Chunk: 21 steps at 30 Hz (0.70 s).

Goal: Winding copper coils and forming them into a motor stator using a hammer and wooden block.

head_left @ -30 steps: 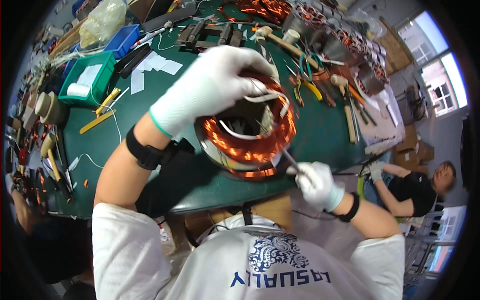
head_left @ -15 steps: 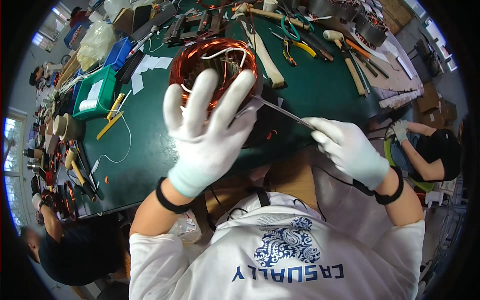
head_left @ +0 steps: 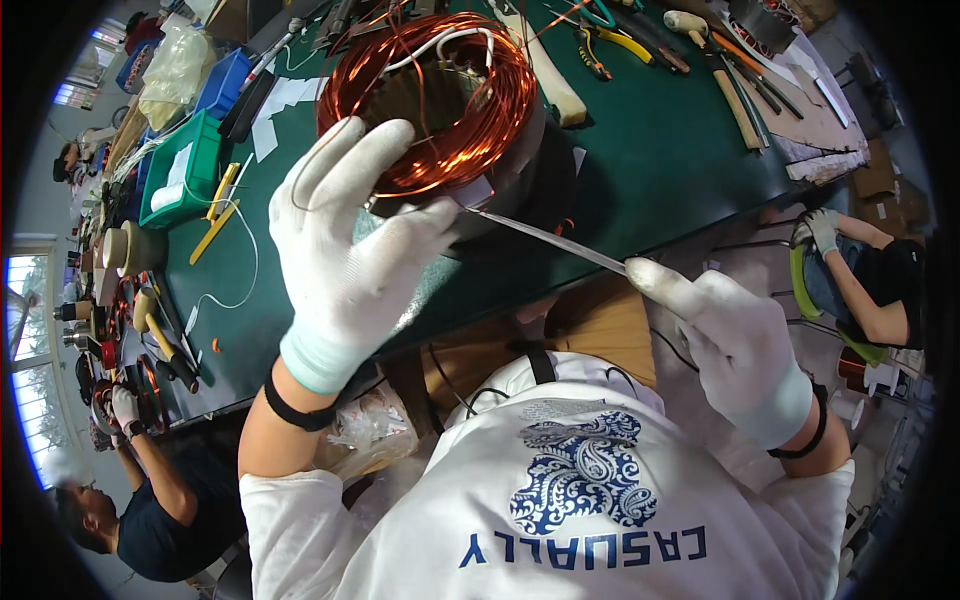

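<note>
A motor stator (head_left: pixel 515 165) stands on the bench, ringed at its top by a thick copper winding (head_left: pixel 500 105) with a white sleeved lead lying over it. My left hand (head_left: pixel 345 250), in a white glove, lies against the winding's near left side. Its fingers are stretched and apart, the thumb reaching the lower edge. A thin wire crosses those fingers. My right hand (head_left: pixel 735 335), also gloved, closes round one end of a thin flat metal strip (head_left: pixel 550 237). The strip's far tip meets the stator just under the winding, beside my left thumb.
Pliers (head_left: pixel 625 42), a mallet (head_left: pixel 690 25) and other hand tools lie at the back right. To the left are a green bin (head_left: pixel 205 150), yellow sticks (head_left: pixel 215 232) and another mallet (head_left: pixel 150 315). One co-worker (head_left: pixel 165 510) is at lower left, another (head_left: pixel 885 280) at right.
The stator appears higher and larger in the view. My left hand has slid left and down off the winding's opening to its near side. My right hand has moved right and lower, still holding the strip.
</note>
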Available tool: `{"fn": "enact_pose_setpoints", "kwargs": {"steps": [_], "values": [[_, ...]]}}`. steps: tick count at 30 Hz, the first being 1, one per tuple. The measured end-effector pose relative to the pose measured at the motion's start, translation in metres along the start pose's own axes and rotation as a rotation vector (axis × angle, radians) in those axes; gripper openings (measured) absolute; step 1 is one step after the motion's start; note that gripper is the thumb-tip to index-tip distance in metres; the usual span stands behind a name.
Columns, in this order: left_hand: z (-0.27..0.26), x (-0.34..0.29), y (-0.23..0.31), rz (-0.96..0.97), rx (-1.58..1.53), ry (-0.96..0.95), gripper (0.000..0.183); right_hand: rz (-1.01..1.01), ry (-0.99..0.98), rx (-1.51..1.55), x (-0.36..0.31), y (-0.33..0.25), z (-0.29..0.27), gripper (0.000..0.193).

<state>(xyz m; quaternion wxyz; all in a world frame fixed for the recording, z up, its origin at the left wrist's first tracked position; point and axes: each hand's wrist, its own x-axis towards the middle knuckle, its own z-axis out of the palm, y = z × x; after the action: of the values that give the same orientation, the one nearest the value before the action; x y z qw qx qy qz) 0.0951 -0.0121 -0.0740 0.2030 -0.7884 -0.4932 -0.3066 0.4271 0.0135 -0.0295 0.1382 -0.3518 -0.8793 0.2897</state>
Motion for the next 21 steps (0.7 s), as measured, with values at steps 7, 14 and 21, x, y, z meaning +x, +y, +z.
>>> {"fn": "enact_pose_setpoints", "kwargs": {"steps": [7, 14, 21], "values": [[0.028, 0.006, 0.024, 0.06, 0.036, 0.202, 0.037, 0.119, -0.001, -0.114, 0.008, -0.016, -0.022, 0.058], [0.044, 0.024, 0.039, 0.144, -0.014, 0.262, 0.051, 0.168, -0.02, 0.034, 0.008, 0.0, -0.006, 0.056], [0.054, 0.022, 0.041, -0.023, -0.109, 0.236, 0.028, 0.38, -0.157, 0.257, 0.046, -0.012, -0.037, 0.049]]}}
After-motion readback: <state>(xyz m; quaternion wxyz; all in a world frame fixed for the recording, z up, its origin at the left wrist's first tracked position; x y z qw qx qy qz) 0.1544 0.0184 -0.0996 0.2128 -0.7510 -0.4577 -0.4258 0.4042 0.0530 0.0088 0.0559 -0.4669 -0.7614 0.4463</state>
